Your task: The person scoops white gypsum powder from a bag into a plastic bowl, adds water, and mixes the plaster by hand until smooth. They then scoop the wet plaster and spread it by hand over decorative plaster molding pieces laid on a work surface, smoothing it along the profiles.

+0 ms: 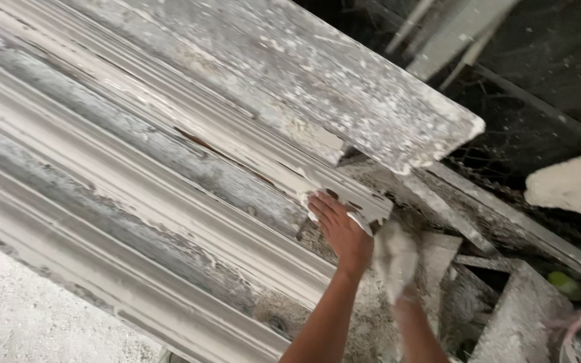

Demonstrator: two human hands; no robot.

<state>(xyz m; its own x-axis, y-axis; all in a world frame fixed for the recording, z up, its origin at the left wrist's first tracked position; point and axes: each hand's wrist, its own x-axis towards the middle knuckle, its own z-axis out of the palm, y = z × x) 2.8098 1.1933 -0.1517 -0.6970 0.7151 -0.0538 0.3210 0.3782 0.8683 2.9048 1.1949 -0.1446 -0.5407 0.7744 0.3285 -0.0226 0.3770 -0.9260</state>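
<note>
at the near end of the long plaster-caked cornice mould [169, 202], your left hand [341, 232] lies flat, fingers spread open on its white edge. just beside it, your right hand [395, 259] is blurred, so its grip can't be told. a plaster-spattered board [344, 81] lies above.

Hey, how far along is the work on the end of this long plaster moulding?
Done: the long moulding already shows its formed ridges and grooves along its length. In hand: the left hand presses flat on the moulding's end, while the right hand, blurred and coated white, is beside it. Left: that end looks ragged and chipped, with dark gaps showing, and the board above is crusted with plaster.
</note>
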